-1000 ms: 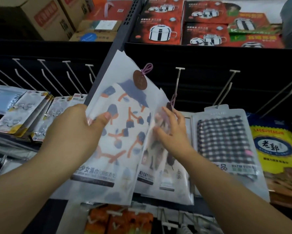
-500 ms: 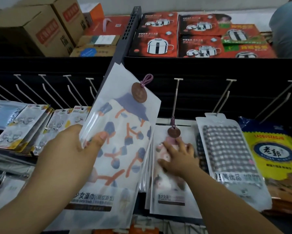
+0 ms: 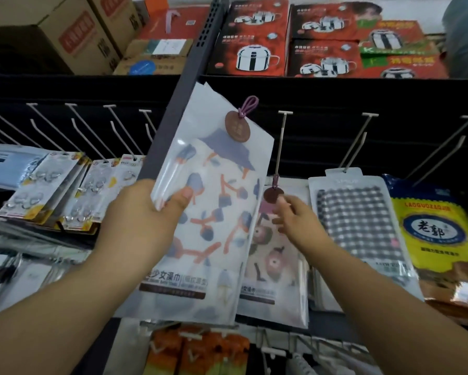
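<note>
My left hand (image 3: 140, 220) grips a translucent towel packet (image 3: 213, 239) printed with blue and orange shapes, thumb on its front, and holds it tilted in front of the rack. A brown round tag (image 3: 237, 126) with a purple loop sits at the packet's top. To its right a second towel packet (image 3: 276, 266), with brown and pink shapes, hangs by its own brown tag (image 3: 271, 194) from a metal peg (image 3: 281, 142). My right hand (image 3: 300, 226) is at that tag, with fingertips pinching its lower edge.
A checked-cloth packet (image 3: 357, 226) and a yellow bag (image 3: 433, 228) hang to the right. Carded metal hooks (image 3: 38, 190) hang to the left, under bare pegs (image 3: 73, 125). Red pot boxes (image 3: 254, 50) and cardboard cartons (image 3: 65, 36) fill the top shelf. Another person's sleeve (image 3: 465, 36) shows top right.
My right hand has let the second packet settle on the peg and slid from its face up to its brown tag. The left hand keeps holding the blue-and-orange packet.
</note>
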Tool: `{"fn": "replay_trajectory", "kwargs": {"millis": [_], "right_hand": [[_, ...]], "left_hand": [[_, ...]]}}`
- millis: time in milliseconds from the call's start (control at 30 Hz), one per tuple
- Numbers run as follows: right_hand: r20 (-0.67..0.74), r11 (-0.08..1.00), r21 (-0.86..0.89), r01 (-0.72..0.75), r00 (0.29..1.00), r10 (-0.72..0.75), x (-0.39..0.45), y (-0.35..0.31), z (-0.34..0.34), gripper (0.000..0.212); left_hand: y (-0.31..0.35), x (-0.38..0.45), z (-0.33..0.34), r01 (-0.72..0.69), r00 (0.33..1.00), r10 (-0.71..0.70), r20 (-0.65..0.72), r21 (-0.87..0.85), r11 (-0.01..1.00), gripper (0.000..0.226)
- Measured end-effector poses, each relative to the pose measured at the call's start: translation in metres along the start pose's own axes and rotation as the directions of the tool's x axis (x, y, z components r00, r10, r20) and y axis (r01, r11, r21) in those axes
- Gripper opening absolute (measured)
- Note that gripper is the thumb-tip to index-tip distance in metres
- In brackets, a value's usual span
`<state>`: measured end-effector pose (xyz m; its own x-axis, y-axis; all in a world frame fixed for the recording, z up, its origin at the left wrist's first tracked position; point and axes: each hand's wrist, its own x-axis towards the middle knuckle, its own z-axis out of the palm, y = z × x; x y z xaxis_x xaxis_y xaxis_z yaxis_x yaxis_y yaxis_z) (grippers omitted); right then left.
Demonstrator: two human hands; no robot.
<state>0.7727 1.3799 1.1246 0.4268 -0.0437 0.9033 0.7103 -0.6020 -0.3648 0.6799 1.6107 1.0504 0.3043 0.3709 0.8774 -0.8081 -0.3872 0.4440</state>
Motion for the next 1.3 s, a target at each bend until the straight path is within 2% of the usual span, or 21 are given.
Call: {"fn": "replay_trajectory", "kwargs": {"millis": [100,200,267,333,400,467,533,800,900,1033,1100,1200,1300], "right_hand": [[-0.169,0.985,0.113,0.131,0.979,-0.111,-0.001,-0.036,-0.016,0.055],[-0.312,0.942,-0.079,0.327,0.889,-0.335,0.001,-0.071,-0.032,0.065],[-0.327,0.918,-0.198,0.343,0.860,-0.392,0.007,-0.087,-0.041,0.057],[-0.324,0.935,-0.170,0.311,0.879,-0.351,0.015,-0.100,-0.050,0.037],[-0.301,0.951,0.006,0.308,0.908,-0.292,0.020,-0.111,-0.055,0.023],[-0.281,0.946,0.134,0.296,0.927,-0.250,0.024,-0.118,-0.058,0.024],[-0.257,0.944,0.181,0.277,0.939,-0.226,0.027,-0.119,-0.058,0.028],[-0.282,0.982,0.098,0.164,0.950,-0.131,0.041,-0.099,-0.056,0.033],[-0.325,0.994,0.026,0.102,0.942,-0.088,0.048,-0.088,-0.062,0.035],[-0.386,0.997,-0.002,0.076,0.920,-0.071,0.062,-0.081,-0.077,0.036],[-0.365,0.997,0.003,0.076,0.928,-0.070,0.071,-0.081,-0.080,0.034],[-0.247,0.993,-0.078,0.091,0.963,-0.108,0.079,-0.082,-0.071,0.032],[-0.131,0.990,-0.109,0.093,0.986,-0.107,0.085,-0.080,-0.052,0.031]], "left_hand": [[0.003,0.000,0.011,0.028,1.000,-0.027,0.012,-0.063,0.998,0.036],[0.004,-0.002,0.018,0.023,1.000,-0.023,0.010,-0.087,0.996,0.034],[0.004,-0.004,0.022,0.036,0.999,-0.035,0.006,-0.124,0.992,0.028],[0.003,-0.007,0.024,0.047,0.999,-0.047,0.004,-0.146,0.988,0.024],[0.003,-0.008,0.025,0.047,0.999,-0.047,0.008,-0.158,0.986,0.023],[0.003,-0.008,0.025,0.039,0.999,-0.038,0.011,-0.144,0.989,0.023],[0.003,-0.007,0.023,0.024,0.999,-0.020,0.030,-0.130,0.991,0.024],[0.003,-0.004,0.018,-0.032,0.994,0.042,0.100,-0.097,0.995,0.030],[-0.001,0.003,0.012,-0.077,0.996,0.078,0.050,-0.037,0.996,0.021],[-0.004,0.015,0.003,-0.142,0.990,0.143,-0.013,0.077,0.987,0.023],[-0.003,0.021,0.001,-0.158,0.983,0.169,-0.066,0.155,0.975,0.023],[0.001,0.034,-0.002,-0.124,0.973,0.169,-0.157,0.264,0.956,0.024],[0.001,0.044,-0.002,-0.125,0.968,0.185,-0.168,0.315,0.941,0.026]]}}
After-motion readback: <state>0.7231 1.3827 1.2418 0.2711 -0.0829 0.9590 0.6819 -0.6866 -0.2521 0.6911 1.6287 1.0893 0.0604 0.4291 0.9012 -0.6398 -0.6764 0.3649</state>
